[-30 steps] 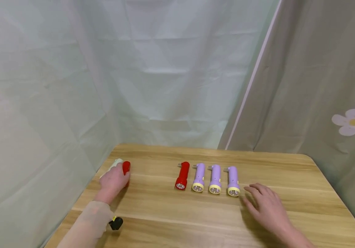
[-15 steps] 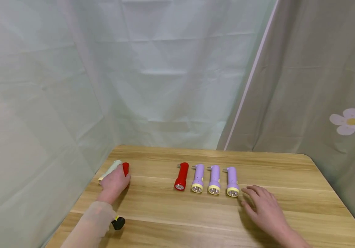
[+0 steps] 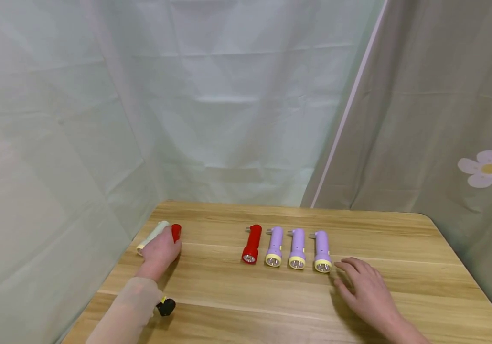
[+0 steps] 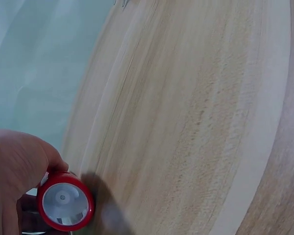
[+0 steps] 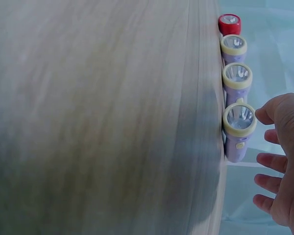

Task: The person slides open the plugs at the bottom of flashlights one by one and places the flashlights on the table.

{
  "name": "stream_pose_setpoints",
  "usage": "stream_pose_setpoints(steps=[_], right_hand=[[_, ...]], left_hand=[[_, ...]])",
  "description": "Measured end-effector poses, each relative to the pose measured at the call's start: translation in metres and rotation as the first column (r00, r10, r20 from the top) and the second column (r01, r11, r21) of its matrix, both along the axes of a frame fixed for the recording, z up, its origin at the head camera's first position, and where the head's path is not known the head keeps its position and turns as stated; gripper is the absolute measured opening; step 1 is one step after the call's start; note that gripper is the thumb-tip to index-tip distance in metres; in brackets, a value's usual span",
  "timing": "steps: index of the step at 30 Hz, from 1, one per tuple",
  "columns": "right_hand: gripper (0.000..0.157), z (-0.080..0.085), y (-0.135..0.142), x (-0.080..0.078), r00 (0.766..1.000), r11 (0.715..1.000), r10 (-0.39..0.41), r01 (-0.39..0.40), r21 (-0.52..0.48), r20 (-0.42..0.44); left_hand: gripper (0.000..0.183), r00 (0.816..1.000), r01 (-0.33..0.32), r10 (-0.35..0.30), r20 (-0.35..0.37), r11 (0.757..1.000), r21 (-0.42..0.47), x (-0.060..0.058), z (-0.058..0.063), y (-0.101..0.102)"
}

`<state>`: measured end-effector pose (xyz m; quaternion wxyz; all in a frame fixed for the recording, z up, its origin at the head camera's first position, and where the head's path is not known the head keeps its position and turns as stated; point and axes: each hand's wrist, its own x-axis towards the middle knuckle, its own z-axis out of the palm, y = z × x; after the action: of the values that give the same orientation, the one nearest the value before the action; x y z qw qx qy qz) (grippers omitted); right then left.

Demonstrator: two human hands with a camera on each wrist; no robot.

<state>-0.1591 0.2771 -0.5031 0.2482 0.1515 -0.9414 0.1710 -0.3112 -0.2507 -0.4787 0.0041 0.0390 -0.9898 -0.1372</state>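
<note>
On your counter (image 3: 229, 301), lower centre: row of four flashlights (image 3: 275, 244), your right grip (image 3: 366, 289) just rightward. Lower left: held flashlight (image 3: 176, 232) in your left grip (image 3: 159, 251), second flashlight (image 3: 154, 235) just leftward.

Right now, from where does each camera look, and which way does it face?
Head: on the head, facing forward and down at the table; left hand and right hand show.
Left wrist: worn there, facing table and held red flashlight; left hand shows.
Right wrist: worn there, facing table and row of four flashlights; right hand shows.
Head and right wrist share that row.
</note>
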Motion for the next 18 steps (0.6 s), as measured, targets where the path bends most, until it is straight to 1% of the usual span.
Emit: stream_pose_setpoints(steps=[4, 7, 12, 15, 18], right_hand=[[0.043, 0.000, 0.000, 0.000, 1.000, 1.000, -0.003, 0.003, -0.004, 0.002], [0.043, 0.000, 0.000, 0.001, 1.000, 1.000, -0.004, 0.004, -0.006, 0.001], [0.044, 0.001, 0.001, 0.000, 1.000, 1.000, -0.002, 0.002, -0.006, -0.005], [0.045, 0.002, 0.001, -0.001, 1.000, 1.000, -0.004, 0.004, -0.010, -0.009], [0.047, 0.005, 0.001, -0.002, 1.000, 1.000, -0.009, 0.009, -0.018, -0.015]], left_hand=[[0.047, 1.000, 0.000, 0.000, -0.003, 1.000, 0.013, 0.001, -0.001, 0.001], [0.046, 1.000, 0.002, -0.002, -0.016, 1.000, 0.018, 0.001, -0.003, 0.001], [0.054, 0.998, 0.014, -0.012, -0.067, 0.999, 0.041, 0.004, -0.005, 0.006], [0.060, 0.993, 0.043, -0.036, -0.115, 0.997, 0.060, 0.007, -0.003, 0.013], [0.062, 0.982, 0.095, -0.081, -0.170, 0.992, 0.081, 0.011, 0.000, 0.023]])
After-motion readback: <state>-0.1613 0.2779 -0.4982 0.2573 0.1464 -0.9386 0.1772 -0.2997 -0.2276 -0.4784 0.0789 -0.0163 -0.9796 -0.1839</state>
